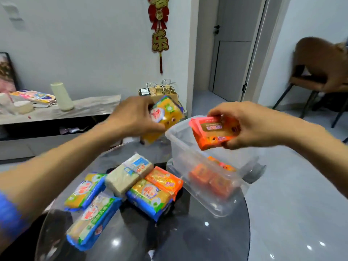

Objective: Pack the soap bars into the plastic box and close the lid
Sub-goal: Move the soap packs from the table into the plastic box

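Already, orange soap bars (211, 178) fill the plastic box (216, 202).

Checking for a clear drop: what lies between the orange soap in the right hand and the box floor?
In the head view, only open air separates the orange soap from the plastic box below.

clear plastic box (195, 147) open, soap bars (131, 187) beside

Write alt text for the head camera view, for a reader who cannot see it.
Over a clear plastic box, a person's right hand holds an orange soap pack while the left hand holds a yellow soap bar beside it. Orange soaps already lie in the box; five wrapped bars wait on the dark glossy table.
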Demonstrator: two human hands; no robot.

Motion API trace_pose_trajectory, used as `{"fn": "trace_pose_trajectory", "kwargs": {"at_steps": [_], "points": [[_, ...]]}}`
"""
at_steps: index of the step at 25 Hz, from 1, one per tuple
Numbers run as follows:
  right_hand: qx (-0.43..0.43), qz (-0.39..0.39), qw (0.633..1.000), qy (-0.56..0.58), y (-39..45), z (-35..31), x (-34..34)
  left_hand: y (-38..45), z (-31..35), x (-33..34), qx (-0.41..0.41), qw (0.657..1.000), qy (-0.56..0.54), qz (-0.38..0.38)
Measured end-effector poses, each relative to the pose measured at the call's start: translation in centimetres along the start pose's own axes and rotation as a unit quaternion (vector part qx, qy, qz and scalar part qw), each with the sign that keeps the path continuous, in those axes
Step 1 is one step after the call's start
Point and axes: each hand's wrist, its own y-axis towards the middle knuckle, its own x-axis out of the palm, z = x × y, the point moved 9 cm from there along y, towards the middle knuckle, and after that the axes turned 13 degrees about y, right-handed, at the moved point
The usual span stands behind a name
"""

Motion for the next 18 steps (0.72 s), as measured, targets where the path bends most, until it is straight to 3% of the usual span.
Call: {"fn": "trace_pose_trajectory", "kwargs": {"at_steps": [4,8,11,14,18], "points": [[0.024,-0.12,0.983,-0.14,6.8,5.8,6.4,8.4,2.0,1.6,-0.06,0.998,0.013,-0.031],[-0.008,-0.188,0.962,-0.197,10.5,8.0,14.8,9.8,1.8,4.5,-0.053,0.998,0.011,-0.035],[-0.031,-0.202,0.963,-0.177,10.9,8.9,18.2,9.4,0.9,5.9,-0.04,0.998,0.007,-0.04],[0.041,-0.241,0.962,-0.121,10.3,10.1,18.7,8.9,0.1,6.3,-0.043,0.998,0.002,-0.035],[0.078,-0.164,0.983,-0.017,9.1,8.8,12.4,7.8,0.7,5.2,-0.032,0.998,-0.033,-0.03]]}}
